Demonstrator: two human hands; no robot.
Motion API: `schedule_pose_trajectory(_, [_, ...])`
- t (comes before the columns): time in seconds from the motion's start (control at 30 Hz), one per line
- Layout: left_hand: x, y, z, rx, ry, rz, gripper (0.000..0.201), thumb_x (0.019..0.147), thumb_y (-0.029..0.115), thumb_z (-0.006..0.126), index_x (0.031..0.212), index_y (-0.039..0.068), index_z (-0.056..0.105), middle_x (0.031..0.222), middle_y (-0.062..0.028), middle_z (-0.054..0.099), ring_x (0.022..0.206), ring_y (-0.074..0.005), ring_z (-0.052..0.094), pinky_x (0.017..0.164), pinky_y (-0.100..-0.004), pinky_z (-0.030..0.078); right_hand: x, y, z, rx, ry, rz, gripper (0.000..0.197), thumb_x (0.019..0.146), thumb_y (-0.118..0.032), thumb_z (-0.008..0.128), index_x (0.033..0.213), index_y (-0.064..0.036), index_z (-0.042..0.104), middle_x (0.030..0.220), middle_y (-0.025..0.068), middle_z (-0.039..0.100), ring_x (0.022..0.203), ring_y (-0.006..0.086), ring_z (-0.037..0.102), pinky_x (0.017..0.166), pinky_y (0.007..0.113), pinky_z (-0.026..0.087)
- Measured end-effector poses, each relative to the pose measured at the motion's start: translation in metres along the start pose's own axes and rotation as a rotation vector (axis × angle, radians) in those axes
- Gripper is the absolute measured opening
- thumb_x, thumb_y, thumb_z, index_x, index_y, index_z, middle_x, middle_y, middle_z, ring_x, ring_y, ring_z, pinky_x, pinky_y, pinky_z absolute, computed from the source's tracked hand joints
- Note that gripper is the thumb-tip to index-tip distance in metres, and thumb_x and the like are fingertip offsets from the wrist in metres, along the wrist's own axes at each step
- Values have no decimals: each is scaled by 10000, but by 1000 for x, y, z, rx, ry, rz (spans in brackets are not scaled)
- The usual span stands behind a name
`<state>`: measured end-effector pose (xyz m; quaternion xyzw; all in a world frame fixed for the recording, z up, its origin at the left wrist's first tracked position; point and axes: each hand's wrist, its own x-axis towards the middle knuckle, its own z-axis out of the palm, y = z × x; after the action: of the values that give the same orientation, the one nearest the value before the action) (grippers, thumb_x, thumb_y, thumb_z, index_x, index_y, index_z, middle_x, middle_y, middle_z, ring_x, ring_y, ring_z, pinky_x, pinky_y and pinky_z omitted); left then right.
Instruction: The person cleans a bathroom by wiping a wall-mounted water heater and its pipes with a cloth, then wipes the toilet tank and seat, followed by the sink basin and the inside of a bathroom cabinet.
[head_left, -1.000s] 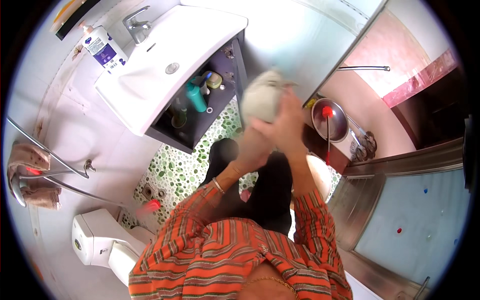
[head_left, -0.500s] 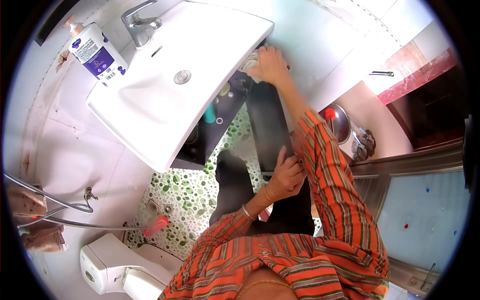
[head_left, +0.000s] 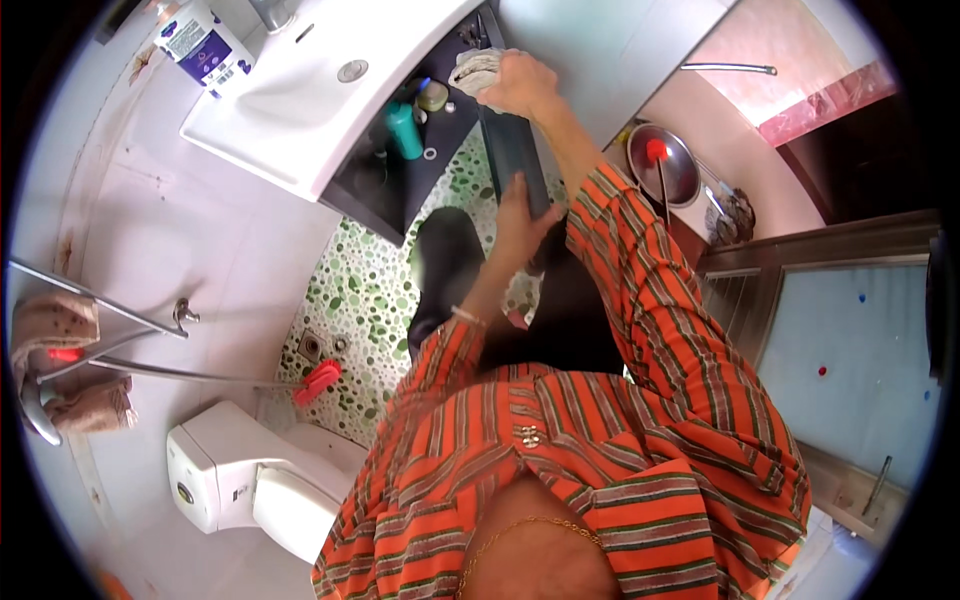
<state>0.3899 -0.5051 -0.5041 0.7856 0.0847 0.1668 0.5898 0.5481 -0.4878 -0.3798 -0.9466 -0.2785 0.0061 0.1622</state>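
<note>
In the head view: right hand bunched round a folded, pale beige-grey fabric cloth, fingers curled well in, at the far end of a flat, dark grey door panel, by the far right corner of a dark grey cabinet. Left hand at the panel's near end, fingers extended along it, thumb spread; blurred, so impossible to tell whether gripping or merely resting.

Possible trouble, as a judgement: panel swinging under pressure at the far end, given too light a left-hand hold; fingers pinched between panel and cabinet if swung inward; teal plastic bottle or rounded yellowish container toppled by too wide a sweep leftward.

Edges and room: glossy white sink overhanging on the left; pale, smooth wall close on the right hand's right; black-trousered knee just left of the left hand. Freest space over the green-pebbled floor between cabinet and panel.
</note>
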Motion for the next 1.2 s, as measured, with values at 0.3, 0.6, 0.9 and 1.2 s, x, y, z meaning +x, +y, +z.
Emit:
schedule_pose_trajectory(0.3, [13,-18,14,80,119,302,111,722,129,647,694,24,627,636,-123,623,614,-253,625,575,-339,463,-144,8,-8,101,76,-120,546,575,-284,674,979,59,539,988,209,580,931,345,573,786,419,481])
schedule_pose_trajectory(0.6, [-10,-20,38,34,271,298,570,739,63,636,1254,-21,408,1107,-191,519,969,-334,514,807,-361,432,-92,4,-2,49,75,0,563,593,-322,666,1016,26,534,991,204,583,927,368,554,797,437,460])
schedule_pose_trajectory(0.9, [-45,0,37,111,146,114,849,638,-7,656,1359,-38,208,1351,-248,301,1149,-428,360,972,-442,306,38,7,-3,38,63,-16,537,585,-386,687,926,24,615,938,209,630,896,339,607,771,412,482])
schedule_pose_trajectory(1.2, [-35,1,47,145,136,146,864,669,23,670,1373,-26,171,1360,-233,278,1183,-405,329,976,-426,313,75,11,-6,9,-14,-36,570,580,-401,715,969,5,623,976,180,635,926,301,611,797,371,482])
